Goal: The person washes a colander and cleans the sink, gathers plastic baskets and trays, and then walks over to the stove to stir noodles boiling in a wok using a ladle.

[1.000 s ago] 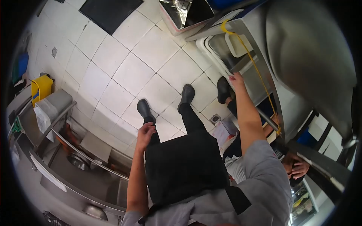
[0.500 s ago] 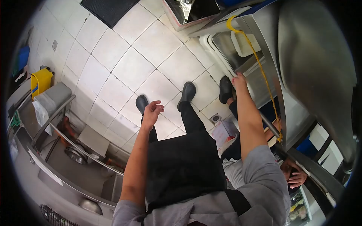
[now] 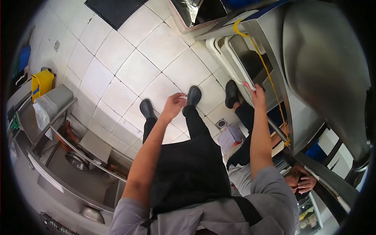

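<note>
My right hand (image 3: 256,95) is closed on the near end of a white plastic basket (image 3: 242,62) with a perforated side wall, low beside the metal counter. Behind that basket, a second white plastic container (image 3: 214,49) shows its rim. My left hand (image 3: 174,106) hangs over the floor in front of my legs, fingers loosely bent and apart, with nothing visible in them. What lies inside the basket is partly hidden by the counter edge.
A steel counter (image 3: 272,43) with a yellow cord (image 3: 270,74) stands at the right. Close behind my right arm is another person (image 3: 241,176), low down, a hand raised to the head. Steel shelving (image 3: 90,188) with bowls lines the left. A black mat (image 3: 113,11) lies on the tiles.
My right hand has moved slightly right and down with the basket, which has tilted away from the container behind it. My left hand has swung right and up across the floor.
</note>
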Demonstrator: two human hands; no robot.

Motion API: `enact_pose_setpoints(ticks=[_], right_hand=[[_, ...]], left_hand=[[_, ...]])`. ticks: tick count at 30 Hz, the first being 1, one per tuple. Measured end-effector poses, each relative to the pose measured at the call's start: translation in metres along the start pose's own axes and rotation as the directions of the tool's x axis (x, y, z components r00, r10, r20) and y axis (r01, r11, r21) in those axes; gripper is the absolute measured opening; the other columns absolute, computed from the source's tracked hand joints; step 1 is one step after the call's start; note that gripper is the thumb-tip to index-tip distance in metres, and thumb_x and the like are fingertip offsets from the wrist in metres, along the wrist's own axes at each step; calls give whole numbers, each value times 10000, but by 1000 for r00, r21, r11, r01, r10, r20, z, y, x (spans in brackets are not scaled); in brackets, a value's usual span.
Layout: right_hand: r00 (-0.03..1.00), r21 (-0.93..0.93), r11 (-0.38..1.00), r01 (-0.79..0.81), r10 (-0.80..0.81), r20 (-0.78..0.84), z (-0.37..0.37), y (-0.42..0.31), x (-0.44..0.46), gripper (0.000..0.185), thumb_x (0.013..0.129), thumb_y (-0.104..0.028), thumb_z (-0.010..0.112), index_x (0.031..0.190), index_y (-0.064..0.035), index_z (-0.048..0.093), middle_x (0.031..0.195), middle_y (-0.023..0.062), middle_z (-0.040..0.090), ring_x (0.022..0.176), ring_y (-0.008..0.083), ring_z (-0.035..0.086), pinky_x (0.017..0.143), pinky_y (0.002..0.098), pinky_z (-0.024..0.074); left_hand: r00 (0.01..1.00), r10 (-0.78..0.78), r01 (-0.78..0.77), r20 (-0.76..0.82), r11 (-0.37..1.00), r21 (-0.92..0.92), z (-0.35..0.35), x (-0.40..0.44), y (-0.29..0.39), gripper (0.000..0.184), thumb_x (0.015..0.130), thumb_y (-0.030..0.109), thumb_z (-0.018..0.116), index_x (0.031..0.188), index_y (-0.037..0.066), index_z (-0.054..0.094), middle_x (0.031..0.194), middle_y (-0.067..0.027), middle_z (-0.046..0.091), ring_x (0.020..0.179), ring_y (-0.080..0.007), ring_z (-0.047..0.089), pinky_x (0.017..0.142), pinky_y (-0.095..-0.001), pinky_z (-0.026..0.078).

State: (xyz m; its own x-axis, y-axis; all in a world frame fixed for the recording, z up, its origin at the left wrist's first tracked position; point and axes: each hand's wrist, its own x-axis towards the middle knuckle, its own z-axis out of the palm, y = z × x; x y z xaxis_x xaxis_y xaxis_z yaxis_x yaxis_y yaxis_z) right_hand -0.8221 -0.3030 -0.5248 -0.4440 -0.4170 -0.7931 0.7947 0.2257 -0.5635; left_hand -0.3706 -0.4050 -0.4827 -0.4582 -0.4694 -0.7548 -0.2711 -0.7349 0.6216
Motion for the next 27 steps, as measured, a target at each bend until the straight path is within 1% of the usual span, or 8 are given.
enact_pose_setpoints(ticks=[4,5,7,9,13,18,21,27], right_hand=[[998,10,999,40,-39,-42,18,37,-57,254,868,108,461,1109,181,427,1196,235,504,1018,376,601,887,503,574],[992,-25,991,129,-129,2,-14,62,-40,330,849,134,424,1177,150,388,1224,304,462,1049,480,562,904,574,544],[968,-72,965,251,-250,31,-31,96,-38,464,829,139,448,1274,27,374,1191,264,521,1029,451,604,842,576,572],[983,-152,972,178,-183,-19,-48,121,-46,345,801,111,561,1121,-16,535,985,104,634,864,235,641,736,369,563],[987,-112,984,137,-145,-70,29,154,-124,213,803,80,619,991,-19,628,914,67,661,799,165,642,691,278,532],[975,-665,743,-74,195,109,3,193,-159,175,859,-89,687,1018,-24,652,926,60,682,766,133,656,680,248,534],[865,-646,701,-302,486,122,28,145,-175,172,876,-153,691,980,-18,667,864,52,678,728,120,646,662,249,536],[977,-744,650,154,-214,15,-20,104,-53,102,913,-68,608,980,3,637,856,74,668,658,135,631,556,247,494]], left_hand=[[980,90,-75,178,993,-89,59,30,45,587,824,145,688,1341,-26,469,1105,-142,640,993,-196,625,820,-287,503],[984,72,-59,165,995,-82,73,34,58,625,811,181,709,1348,-14,456,1139,-148,621,992,-204,618,796,-301,506],[990,34,-25,136,997,-71,96,42,74,703,784,251,752,1360,9,430,1209,-161,582,992,-220,603,749,-329,512],[998,14,-4,58,985,-170,115,54,73,789,749,293,786,1374,32,381,1208,-172,564,947,-227,595,693,-352,506],[990,-37,-13,-134,936,-352,110,83,-5,707,742,125,733,1286,-42,314,1074,-169,574,869,-214,571,614,-371,488],[932,-67,-100,-356,897,-431,63,36,-27,452,737,-21,640,1123,-88,415,966,-165,605,776,-205,599,642,-347,496],[942,-92,-48,-321,914,-402,-1,8,-73,360,744,-40,618,1072,-75,474,949,-140,612,802,-194,599,703,-329,497],[924,-148,-24,-353,898,-439,-91,-79,-87,292,732,-100,543,1018,-53,582,935,-95,621,820,-211,618,729,-345,513]])
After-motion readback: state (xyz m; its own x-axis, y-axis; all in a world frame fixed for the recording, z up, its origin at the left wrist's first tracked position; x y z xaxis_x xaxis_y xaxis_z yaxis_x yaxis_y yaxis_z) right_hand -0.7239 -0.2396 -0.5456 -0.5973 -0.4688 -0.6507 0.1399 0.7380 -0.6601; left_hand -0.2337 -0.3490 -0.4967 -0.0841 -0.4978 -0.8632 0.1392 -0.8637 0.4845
